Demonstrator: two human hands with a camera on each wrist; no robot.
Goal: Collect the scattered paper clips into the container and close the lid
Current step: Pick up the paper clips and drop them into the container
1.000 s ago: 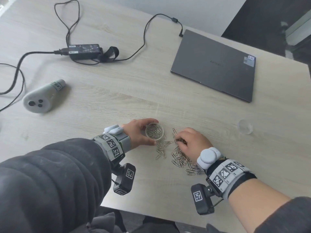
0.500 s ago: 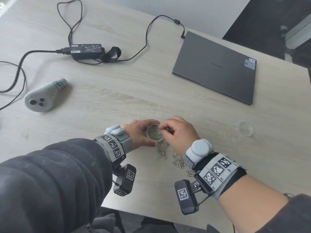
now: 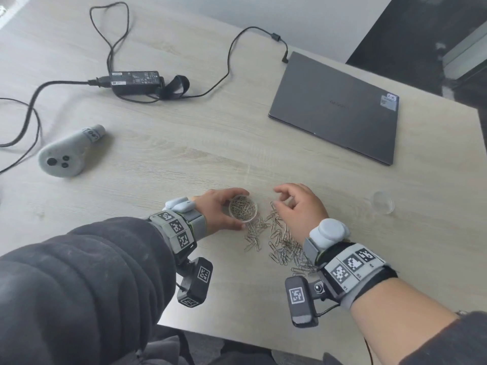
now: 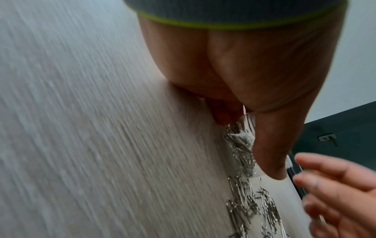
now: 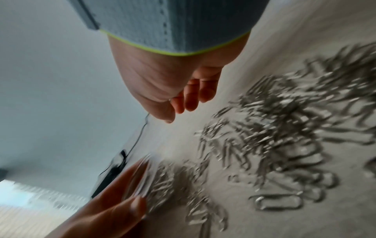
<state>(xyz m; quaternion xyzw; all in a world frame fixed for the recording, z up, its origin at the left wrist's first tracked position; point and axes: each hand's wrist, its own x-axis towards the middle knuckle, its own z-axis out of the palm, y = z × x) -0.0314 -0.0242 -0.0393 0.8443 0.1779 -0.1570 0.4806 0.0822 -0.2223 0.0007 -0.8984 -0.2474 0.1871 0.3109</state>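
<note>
A small round clear container (image 3: 243, 208) partly filled with silver paper clips sits on the pale wood table (image 3: 184, 159). My left hand (image 3: 220, 209) grips its side between thumb and fingers; the left wrist view shows the thumb against the clear wall (image 4: 243, 151). A heap of loose paper clips (image 3: 279, 238) lies just right of the container, blurred in the right wrist view (image 5: 274, 128). My right hand (image 3: 297, 204) hovers over the heap with fingers loosely curled and nothing in them. The clear round lid (image 3: 382, 202) lies apart at the right.
A closed grey laptop (image 3: 337, 106) lies at the back right. A black power adapter (image 3: 135, 79) with trailing cables sits at the back left. A grey handheld controller (image 3: 66, 155) lies at the left. The table's front edge runs close behind my wrists.
My right hand carried clips from the heap to the container, dropped them in, and has swung back right over the heap, empty. The left hand kept holding the container.
</note>
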